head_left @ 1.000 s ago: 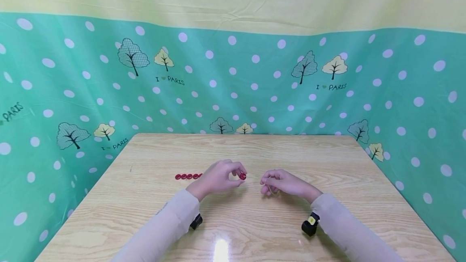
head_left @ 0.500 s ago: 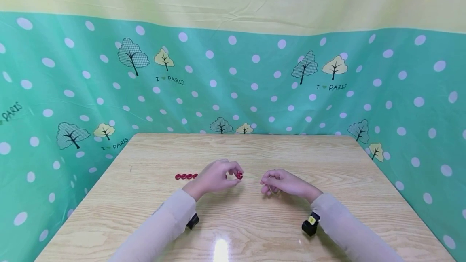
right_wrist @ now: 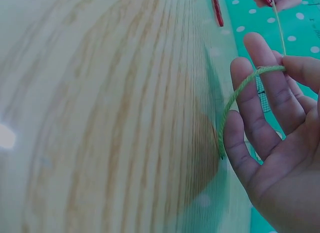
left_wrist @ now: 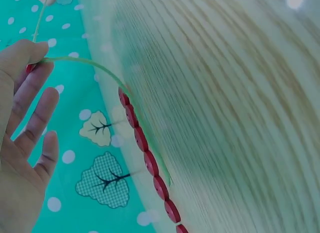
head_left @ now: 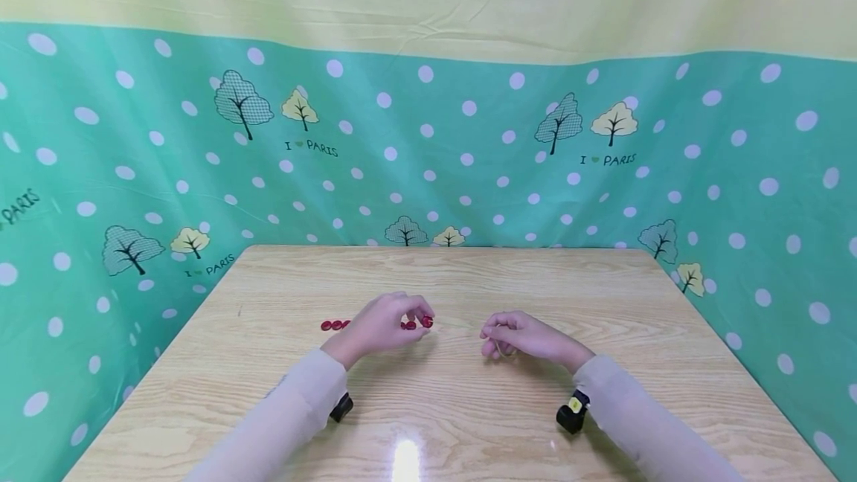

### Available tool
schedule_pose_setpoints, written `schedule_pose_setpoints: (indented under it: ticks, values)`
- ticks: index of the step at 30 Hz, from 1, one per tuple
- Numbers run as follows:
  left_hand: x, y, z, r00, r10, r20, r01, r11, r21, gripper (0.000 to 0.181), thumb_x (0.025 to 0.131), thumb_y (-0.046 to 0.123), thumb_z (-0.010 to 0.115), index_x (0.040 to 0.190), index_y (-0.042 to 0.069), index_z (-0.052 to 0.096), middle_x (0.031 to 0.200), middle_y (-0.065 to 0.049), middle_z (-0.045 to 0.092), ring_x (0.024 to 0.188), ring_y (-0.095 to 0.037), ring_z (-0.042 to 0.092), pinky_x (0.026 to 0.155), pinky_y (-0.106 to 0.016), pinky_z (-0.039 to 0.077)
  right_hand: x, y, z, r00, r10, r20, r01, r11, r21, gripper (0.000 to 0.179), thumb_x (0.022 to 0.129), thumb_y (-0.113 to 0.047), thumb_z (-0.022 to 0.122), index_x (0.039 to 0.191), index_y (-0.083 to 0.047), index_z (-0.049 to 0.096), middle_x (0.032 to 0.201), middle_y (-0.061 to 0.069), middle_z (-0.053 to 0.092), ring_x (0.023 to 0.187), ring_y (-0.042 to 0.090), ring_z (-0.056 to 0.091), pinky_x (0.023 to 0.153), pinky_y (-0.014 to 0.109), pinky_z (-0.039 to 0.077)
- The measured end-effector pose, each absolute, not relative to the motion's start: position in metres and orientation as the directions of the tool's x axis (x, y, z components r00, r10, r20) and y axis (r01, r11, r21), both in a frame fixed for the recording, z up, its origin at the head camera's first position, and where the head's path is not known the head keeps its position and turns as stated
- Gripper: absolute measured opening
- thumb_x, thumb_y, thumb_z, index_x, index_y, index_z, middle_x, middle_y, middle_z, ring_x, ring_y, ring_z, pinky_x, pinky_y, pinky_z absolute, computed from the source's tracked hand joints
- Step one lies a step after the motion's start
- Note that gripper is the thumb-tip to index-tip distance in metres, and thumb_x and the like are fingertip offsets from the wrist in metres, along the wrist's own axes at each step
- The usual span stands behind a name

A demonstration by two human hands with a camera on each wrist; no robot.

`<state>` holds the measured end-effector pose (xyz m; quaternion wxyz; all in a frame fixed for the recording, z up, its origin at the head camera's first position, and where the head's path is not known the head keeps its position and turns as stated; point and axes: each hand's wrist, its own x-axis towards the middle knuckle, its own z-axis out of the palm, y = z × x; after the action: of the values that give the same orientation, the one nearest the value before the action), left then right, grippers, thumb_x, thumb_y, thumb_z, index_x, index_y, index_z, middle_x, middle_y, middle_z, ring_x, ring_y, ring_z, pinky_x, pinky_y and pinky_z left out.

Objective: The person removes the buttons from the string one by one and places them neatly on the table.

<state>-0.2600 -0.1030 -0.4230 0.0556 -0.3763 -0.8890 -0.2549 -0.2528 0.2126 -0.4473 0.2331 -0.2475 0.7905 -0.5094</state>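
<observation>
My left hand (head_left: 382, 324) pinches a small red button (head_left: 427, 322) between thumb and fingertips above the table. A light green string (left_wrist: 92, 63) passes through the left hand's pinch and hangs down in a loose tail. My right hand (head_left: 529, 337) pinches the same green string (right_wrist: 240, 88) between thumb and finger, its other fingers loosely spread and a short end drooping past them. Between the two hands the string runs straight. Other red buttons (left_wrist: 140, 139) lie in a row on the table behind the left hand, which hides the middle of the row in the head view.
The wooden table (head_left: 428, 407) reaches back to a green dotted curtain (head_left: 428, 132). Black wrist cameras hang under both sleeves, such as the right wrist camera (head_left: 571, 413).
My left hand has slid to the left with the red button, widening the gap between the hands and uncovering buttons at the row's right end. The right hand stays almost still.
</observation>
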Motion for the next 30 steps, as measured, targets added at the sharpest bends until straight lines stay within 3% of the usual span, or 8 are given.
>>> schedule_pose_setpoints:
  ticks: [20,30]
  values:
    - [-0.262,-0.130,-0.418,-0.691,0.642,0.331,0.722,0.603,0.338,0.019,0.087,0.021,0.079,0.104,0.020,0.070,0.092,0.013,0.067,0.085,-0.010,0.064,0.075,-0.028,0.053,-0.250,0.214,-0.444,-0.783,-0.612,-0.112,-0.163,0.376,-0.912,0.033,0.107,-0.025,0.049,0.114,0.005,0.061,0.096,0.014,0.072,0.082,0.021,0.061,0.070,0.027,0.047]
    - [-0.261,-0.145,-0.417,-0.734,0.608,0.305,0.680,0.650,0.340,0.020,0.087,0.022,0.080,0.104,0.021,0.070,0.093,0.012,0.067,0.087,-0.013,0.064,0.076,-0.029,0.053,-0.249,0.214,-0.442,-0.785,-0.608,-0.122,-0.155,0.384,-0.910,0.033,0.107,-0.026,0.050,0.114,0.005,0.061,0.097,0.013,0.073,0.082,0.024,0.061,0.071,0.029,0.047]
